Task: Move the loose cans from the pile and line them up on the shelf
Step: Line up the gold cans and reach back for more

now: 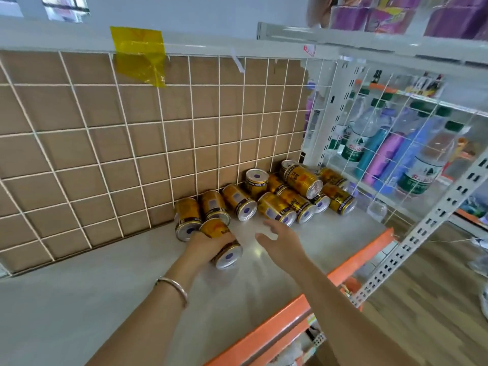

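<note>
A pile of gold cans (287,191) lies on its sides in the back right corner of the white shelf (79,299), one can (256,180) standing upright among them. My left hand (206,245) is closed over a gold can (224,247) lying on its side at the left end of the pile, silver base toward me. Beside it lie two more cans (187,217) against the wire grid. My right hand (282,240) hovers open, fingers spread, just in front of the pile and touches no can.
A white wire grid over cardboard (132,143) backs the shelf, with yellow tape (140,55) at its top. An orange front edge (343,270) bounds the shelf. A wire side panel (396,154) on the right separates water bottles and coloured flasks. Wooden floor lies lower right.
</note>
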The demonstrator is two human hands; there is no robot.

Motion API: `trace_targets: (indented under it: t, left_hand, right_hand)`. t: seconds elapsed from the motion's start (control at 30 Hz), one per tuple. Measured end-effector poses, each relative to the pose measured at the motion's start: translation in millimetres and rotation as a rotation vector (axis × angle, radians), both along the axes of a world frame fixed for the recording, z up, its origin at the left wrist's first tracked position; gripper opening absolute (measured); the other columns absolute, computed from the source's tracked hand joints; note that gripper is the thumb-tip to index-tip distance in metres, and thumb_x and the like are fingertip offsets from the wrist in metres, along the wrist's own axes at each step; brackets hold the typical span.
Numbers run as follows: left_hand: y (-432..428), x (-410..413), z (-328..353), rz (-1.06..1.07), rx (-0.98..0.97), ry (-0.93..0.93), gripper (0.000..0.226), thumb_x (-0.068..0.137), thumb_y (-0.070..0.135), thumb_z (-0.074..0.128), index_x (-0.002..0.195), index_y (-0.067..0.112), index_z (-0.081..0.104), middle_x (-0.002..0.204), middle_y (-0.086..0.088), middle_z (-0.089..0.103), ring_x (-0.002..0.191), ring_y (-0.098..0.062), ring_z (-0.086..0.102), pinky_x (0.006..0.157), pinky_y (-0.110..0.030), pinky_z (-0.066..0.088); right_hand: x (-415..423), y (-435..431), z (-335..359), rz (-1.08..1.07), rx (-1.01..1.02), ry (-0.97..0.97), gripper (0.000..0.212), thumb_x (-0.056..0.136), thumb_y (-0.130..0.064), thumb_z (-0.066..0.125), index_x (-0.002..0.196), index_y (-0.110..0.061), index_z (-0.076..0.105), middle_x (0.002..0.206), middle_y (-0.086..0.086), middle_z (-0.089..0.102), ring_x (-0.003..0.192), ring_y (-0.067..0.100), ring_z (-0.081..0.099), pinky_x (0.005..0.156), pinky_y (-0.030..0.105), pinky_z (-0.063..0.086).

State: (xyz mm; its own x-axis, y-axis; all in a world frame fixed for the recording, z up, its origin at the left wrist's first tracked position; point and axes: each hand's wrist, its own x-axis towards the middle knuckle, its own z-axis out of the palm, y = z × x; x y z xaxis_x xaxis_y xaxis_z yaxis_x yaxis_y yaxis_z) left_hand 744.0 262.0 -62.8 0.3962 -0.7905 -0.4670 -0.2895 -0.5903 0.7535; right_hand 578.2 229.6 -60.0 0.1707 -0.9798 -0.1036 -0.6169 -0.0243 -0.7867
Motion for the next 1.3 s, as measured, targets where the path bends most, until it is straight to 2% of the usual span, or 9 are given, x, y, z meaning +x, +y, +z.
trace_targets:
  t: [0.13,0.27,0.47,0.7,0.87,0.97,1.1,1.2,1.3]
  left_hand:
    - [6.3,19.4,0.0,-0.191,0.121,-0.084,0.046,0.081,0.053,0.061,0.103,0.014,0.055,0.088,-0.004,0.062,0.081,-0.018,0.061,0.080,-0.031,0.051]
    - [8.6,27.7,8.9,-0.219,0.207,-0.155,0.053,0.080,0.064,0.054,0.108,0.019,0.056,0.083,0.000,0.060,0.071,-0.012,0.057,0.057,-0.023,0.043]
    - [4.7,12.4,1.1,-0.068,0.121,-0.102,0.039,0.081,0.054,0.061,0.098,0.020,0.052,0.076,0.002,0.058,0.068,-0.011,0.058,0.056,-0.023,0.045]
    - [5.1,22.6,-0.2,-0.146,0.240,-0.079,0.051,0.072,0.059,0.067,0.105,0.021,0.060,0.097,-0.003,0.070,0.088,-0.015,0.069,0.087,-0.032,0.055]
    - [0.6,13.6,5.0,-0.127,0.214,-0.071,0.026,0.079,0.044,0.065,0.091,0.024,0.055,0.085,0.001,0.065,0.079,-0.011,0.065,0.083,-0.030,0.053]
    - [-2.0,8.3,2.9,-0.094,0.215,-0.120,0.030,0.078,0.047,0.065,0.094,0.024,0.054,0.091,-0.001,0.066,0.084,-0.013,0.065,0.090,-0.034,0.052]
    - [-2.4,1.0,-2.3,-0.091,0.205,-0.182,0.048,0.067,0.059,0.063,0.102,0.025,0.059,0.100,-0.003,0.067,0.092,-0.015,0.065,0.094,-0.035,0.050]
    - [0.4,-1.3,-1.9,-0.070,0.178,-0.183,0.040,0.072,0.057,0.065,0.097,0.026,0.058,0.099,-0.002,0.066,0.091,-0.014,0.063,0.093,-0.031,0.049]
    - [4.0,-3.2,-2.4,0.010,0.129,-0.064,0.042,0.072,0.054,0.070,0.100,0.026,0.054,0.100,-0.002,0.065,0.091,-0.014,0.063,0.088,-0.029,0.051]
  right_hand:
    - [-10.5,-39.0,2.8,-0.037,-0.136,0.191,0.045,0.086,-0.023,0.058,0.130,-0.019,0.052,0.130,0.007,0.050,0.116,0.029,0.050,0.087,0.033,0.044]
    - [-8.1,-64.0,5.6,0.041,-0.122,0.526,0.060,0.086,-0.036,0.056,0.139,-0.021,0.034,0.146,0.006,0.030,0.135,0.034,0.025,0.109,0.046,0.027]
    - [-10.1,-76.2,-2.3,0.094,-0.264,0.815,0.071,0.083,-0.042,0.063,0.139,-0.015,0.028,0.140,0.011,0.038,0.128,0.031,0.035,0.104,0.039,0.035]
    - [-31.4,-90.3,24.6,0.266,0.467,0.242,0.029,0.091,-0.037,0.050,0.112,-0.017,0.053,0.099,0.005,0.058,0.095,0.020,0.055,0.091,0.036,0.045]
    - [-26.2,-98.3,17.6,0.243,0.063,0.406,0.035,0.092,-0.028,0.048,0.123,-0.011,0.049,0.125,0.011,0.055,0.113,0.028,0.052,0.099,0.038,0.041]
    - [-19.3,-91.1,10.5,0.333,0.145,0.313,0.056,0.088,-0.044,0.054,0.137,-0.021,0.037,0.129,0.004,0.049,0.116,0.023,0.049,0.099,0.037,0.040]
    - [-13.1,-80.7,-12.3,0.383,0.063,0.457,0.095,0.068,-0.061,0.069,0.144,-0.026,0.024,0.139,0.006,0.038,0.123,0.025,0.045,0.101,0.039,0.042]
    - [-16.4,-86.5,-9.8,0.312,0.201,0.334,0.077,0.075,-0.050,0.066,0.137,-0.018,0.036,0.130,0.008,0.047,0.113,0.024,0.051,0.095,0.039,0.046]
    - [-28.2,-84.8,-2.1,0.310,0.505,-0.070,0.041,0.084,-0.034,0.061,0.117,-0.011,0.053,0.104,0.011,0.065,0.097,0.026,0.064,0.092,0.044,0.052]
